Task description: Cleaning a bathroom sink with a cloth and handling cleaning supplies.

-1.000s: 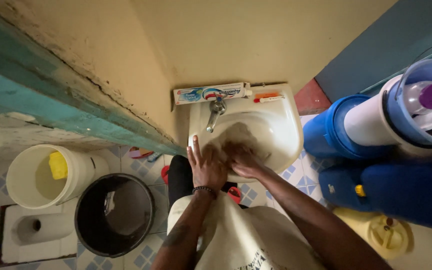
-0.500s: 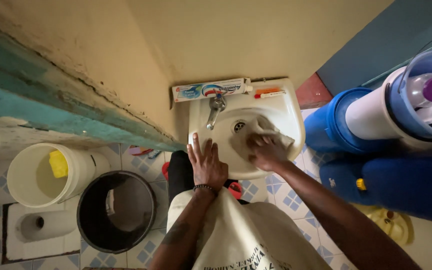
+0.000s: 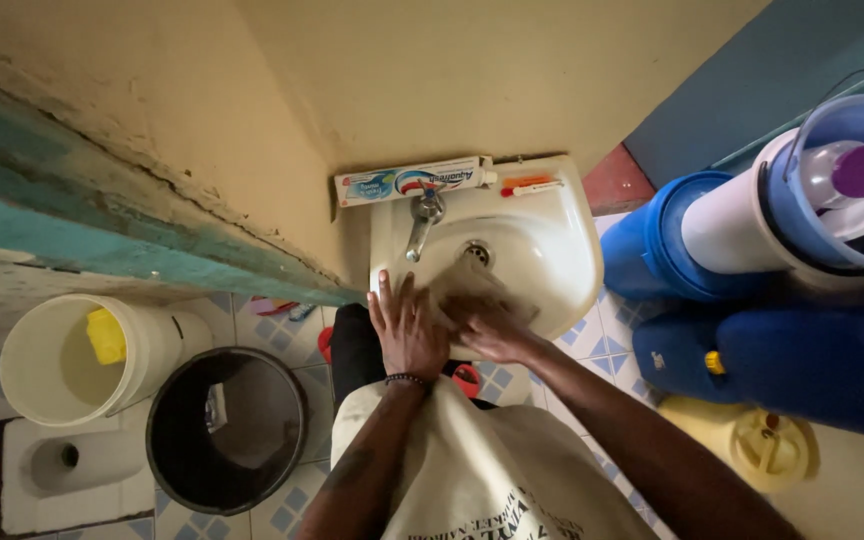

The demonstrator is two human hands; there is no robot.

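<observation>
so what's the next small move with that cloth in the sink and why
Probably sweep the cloth up toward the drain: the right hand presses it at the sink's near edge, the left hand braces the rim, and the far bowl lies uncovered.

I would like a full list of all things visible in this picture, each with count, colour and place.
sink: one, white, against the yellow wall
tap: one, metal, at the sink's back edge
toothpaste box: one, white and blue, on the sink's back ledge
cloth: one, pale, in the basin under the right hand
white bucket: one, on the floor at left, yellow thing inside
black bucket: one, beside the white bucket
blue containers: several, at right
yellow can: one, lower right
left hand: flat on the sink's front rim
right hand: pressing the cloth
</observation>
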